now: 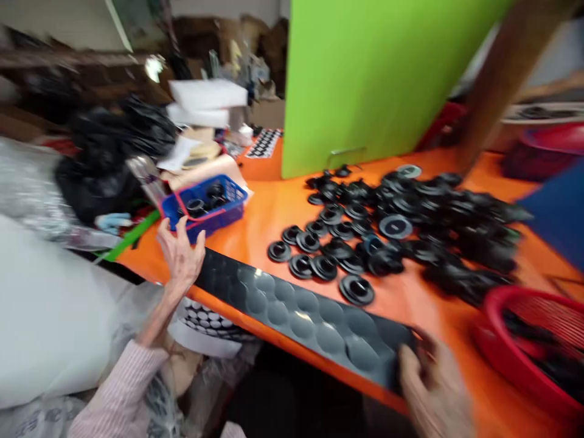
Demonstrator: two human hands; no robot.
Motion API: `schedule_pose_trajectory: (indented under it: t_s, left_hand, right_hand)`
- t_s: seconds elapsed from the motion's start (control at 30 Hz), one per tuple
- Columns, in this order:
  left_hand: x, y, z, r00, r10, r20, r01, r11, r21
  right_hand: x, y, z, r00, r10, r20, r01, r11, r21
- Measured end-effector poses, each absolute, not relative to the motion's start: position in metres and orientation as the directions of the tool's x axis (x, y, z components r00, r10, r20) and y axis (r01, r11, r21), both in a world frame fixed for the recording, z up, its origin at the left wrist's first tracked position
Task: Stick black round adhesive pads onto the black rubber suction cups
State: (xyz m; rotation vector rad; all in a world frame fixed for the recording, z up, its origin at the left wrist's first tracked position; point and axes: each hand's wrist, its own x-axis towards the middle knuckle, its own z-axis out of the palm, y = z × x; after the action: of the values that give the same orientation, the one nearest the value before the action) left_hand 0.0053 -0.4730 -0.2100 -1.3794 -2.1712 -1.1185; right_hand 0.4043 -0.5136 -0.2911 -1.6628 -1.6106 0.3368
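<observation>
A long black strip of round die-cut discs [303, 322] lies along the front edge of the orange table, its circles in two rows and glossy in places. The right end of this strip is pinched between the thumb and fingers of my right hand [435, 380], which is somewhat blurred. My left hand [180, 255] is at the strip's other end with fingers spread, close in front of a blue basket [223, 216] with a red rim strip and black round parts inside. Behind the strip, loose black round caps [357, 289] lie scattered, merging into a larger pile [410, 213].
A red basket [495, 328] with dark parts stands at the right front. A green panel [365, 79] rises behind the pile. Black plastic bags [114, 152] and white foam blocks [207, 94] are at the back left. A sheet of black dots [264, 144] lies near the panel.
</observation>
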Motion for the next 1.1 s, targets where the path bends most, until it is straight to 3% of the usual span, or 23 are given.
schedule_pose_trajectory:
  t_s: [0.03,0.1,0.17,0.23,0.4,0.47,0.53,0.57,0.63,0.67,0.73,0.8,0.87,0.97,1.1]
  left_hand:
    - [0.028,-0.483,-0.214,-0.387,0.659,0.646,0.906,0.138,0.401]
    - [0.07,-0.508,-0.226,-0.1,0.846,0.523,0.917,-0.126,0.378]
    - [0.101,-0.532,-0.242,0.123,0.906,0.405,0.912,-0.264,0.313]
    - [0.115,-0.545,-0.257,0.216,0.917,0.336,0.918,-0.308,0.248]
    - [0.123,-0.542,-0.263,0.207,0.924,0.321,0.918,-0.298,0.263]
    - [0.135,-0.548,-0.254,0.14,0.932,0.335,0.896,-0.264,0.357]
    - [0.154,-0.564,-0.244,0.018,0.954,0.3,0.822,-0.185,0.538]
    - [0.166,-0.573,-0.239,-0.026,0.979,0.201,0.733,-0.118,0.67]
    - [0.193,-0.588,-0.231,0.022,0.983,-0.184,0.387,0.161,0.908]
    - [0.207,-0.593,-0.228,0.132,0.913,-0.387,0.143,0.369,0.918]
    - [0.234,-0.594,-0.224,0.338,0.739,-0.583,-0.322,0.673,0.666]
    - [0.258,-0.588,-0.224,0.358,0.702,-0.615,-0.641,0.664,0.385]
    - [0.274,-0.578,-0.225,0.253,0.728,-0.637,-0.797,0.531,0.29]
    - [0.285,-0.567,-0.226,0.117,0.742,-0.66,-0.857,0.412,0.311]
    - [0.285,-0.565,-0.223,0.136,0.77,-0.623,-0.857,0.407,0.316]
  right_hand:
    - [0.409,-0.523,-0.284,0.188,0.945,0.268,0.735,0.045,-0.676]
    - [0.413,-0.537,-0.275,0.164,0.951,0.261,0.747,0.053,-0.663]
    - [0.415,-0.545,-0.27,0.14,0.947,0.288,0.776,0.076,-0.626]
    - [0.418,-0.551,-0.267,0.125,0.959,0.253,0.763,0.071,-0.642]
    - [0.414,-0.556,-0.255,0.217,0.971,0.099,0.622,-0.06,-0.781]
    - [0.408,-0.551,-0.25,0.308,0.952,-0.007,0.513,-0.172,-0.841]
    - [0.404,-0.547,-0.246,0.347,0.926,-0.148,0.305,-0.261,-0.916]
    - [0.403,-0.545,-0.244,0.335,0.917,-0.215,0.181,-0.287,-0.941]
    - [0.401,-0.544,-0.239,0.28,0.908,-0.312,-0.046,-0.312,-0.949]
    - [0.401,-0.545,-0.237,0.256,0.905,-0.339,-0.131,-0.315,-0.94]
    - [0.399,-0.549,-0.232,0.226,0.903,-0.365,-0.25,-0.309,-0.918]
    - [0.396,-0.553,-0.227,0.208,0.903,-0.377,-0.325,-0.299,-0.897]
    - [0.394,-0.558,-0.225,0.186,0.902,-0.39,-0.367,-0.304,-0.879]
    - [0.391,-0.562,-0.224,0.179,0.9,-0.398,-0.393,-0.305,-0.867]
    - [0.389,-0.561,-0.226,0.177,0.904,-0.389,-0.405,-0.293,-0.866]
